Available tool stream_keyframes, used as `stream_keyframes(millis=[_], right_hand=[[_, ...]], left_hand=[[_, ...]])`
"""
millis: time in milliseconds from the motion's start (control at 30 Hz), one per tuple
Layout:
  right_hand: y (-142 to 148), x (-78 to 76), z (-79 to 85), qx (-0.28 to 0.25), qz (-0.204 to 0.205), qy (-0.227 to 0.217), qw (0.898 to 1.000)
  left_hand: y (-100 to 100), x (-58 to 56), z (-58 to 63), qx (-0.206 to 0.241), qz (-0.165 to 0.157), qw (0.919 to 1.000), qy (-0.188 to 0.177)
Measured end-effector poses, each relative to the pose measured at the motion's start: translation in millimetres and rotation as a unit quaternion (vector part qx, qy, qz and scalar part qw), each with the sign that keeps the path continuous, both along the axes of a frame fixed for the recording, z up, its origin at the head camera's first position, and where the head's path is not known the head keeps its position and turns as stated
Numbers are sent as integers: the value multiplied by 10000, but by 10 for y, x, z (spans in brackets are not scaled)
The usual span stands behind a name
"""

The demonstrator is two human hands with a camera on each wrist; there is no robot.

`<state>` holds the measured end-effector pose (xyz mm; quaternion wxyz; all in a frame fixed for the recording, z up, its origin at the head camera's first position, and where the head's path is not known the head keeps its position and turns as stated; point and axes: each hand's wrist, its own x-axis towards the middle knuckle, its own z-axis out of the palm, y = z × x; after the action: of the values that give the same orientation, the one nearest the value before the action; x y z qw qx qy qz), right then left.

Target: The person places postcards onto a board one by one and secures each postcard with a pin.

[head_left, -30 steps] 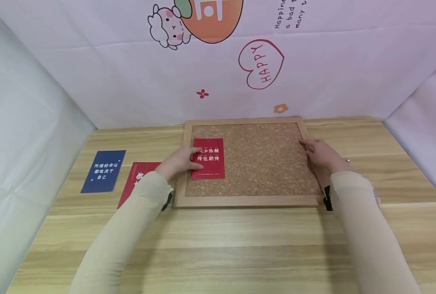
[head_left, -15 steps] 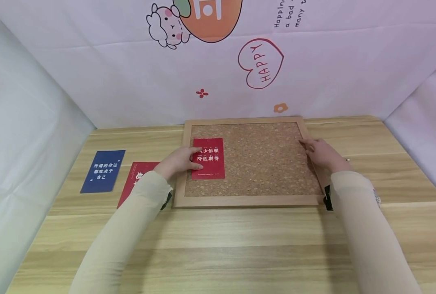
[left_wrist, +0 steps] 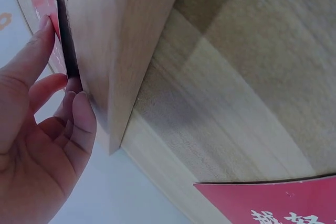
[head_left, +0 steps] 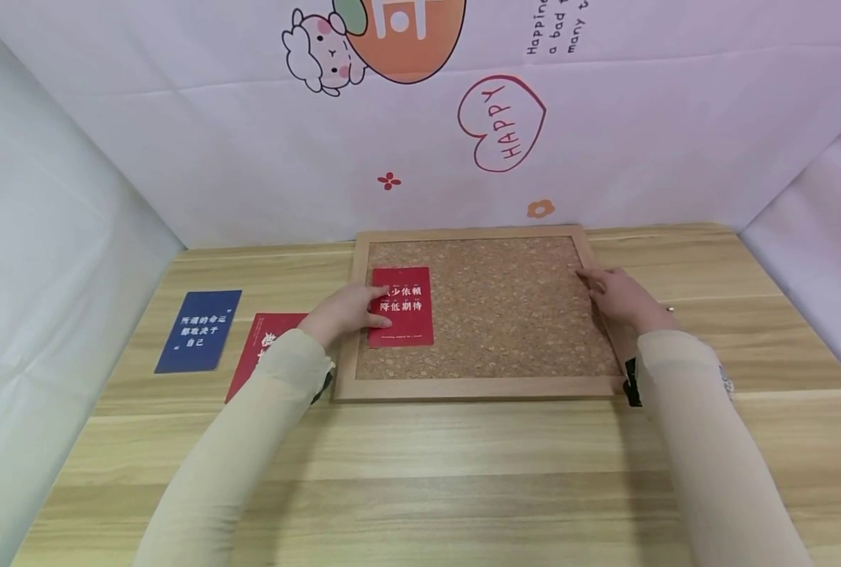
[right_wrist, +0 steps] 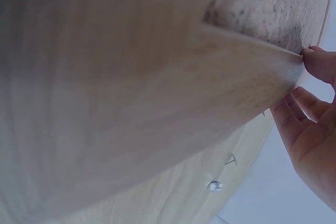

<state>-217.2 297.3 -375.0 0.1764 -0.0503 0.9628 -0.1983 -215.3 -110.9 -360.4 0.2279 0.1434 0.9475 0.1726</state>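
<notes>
A wood-framed cork board (head_left: 505, 315) lies on the table. On its left part is a red card (head_left: 409, 327) with white Chinese characters. My left hand (head_left: 342, 311) reaches over the left frame and holds this card by its left edge. In the left wrist view, the thumb lies on the card's face, the curled fingers are at its edge and the frame, and a dark gap shows under that edge. My right hand (head_left: 619, 295) grips the right side of the frame, thumb on the inner edge and fingers round the outer side, as the right wrist view shows.
A blue card (head_left: 199, 331) and another red card (head_left: 250, 358), partly hidden by the left sleeve, lie left of the board. Right of it are a clear push pin (right_wrist: 214, 185) and a second small pin (right_wrist: 231, 159). White printed cloth (head_left: 250, 157) rises behind the table.
</notes>
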Motion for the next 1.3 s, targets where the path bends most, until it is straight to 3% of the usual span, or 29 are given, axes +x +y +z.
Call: stream_keyframes(millis=[500,967,1133,1300], right_hand=[[-35,0,47,-25,-84,-48,9999],[-72,-18,71,161,96,180,9997],[-84,-22,86,243,172,257,9992],[-38,-13,123,166,92,192,9996]], left_hand=[[-23,44,18,48,35,9999,-89],[48,55,88,-690,-84,9976,45],[54,65,101,-682,11,9977,14],[32,56,82,-614,-152,9977,246]])
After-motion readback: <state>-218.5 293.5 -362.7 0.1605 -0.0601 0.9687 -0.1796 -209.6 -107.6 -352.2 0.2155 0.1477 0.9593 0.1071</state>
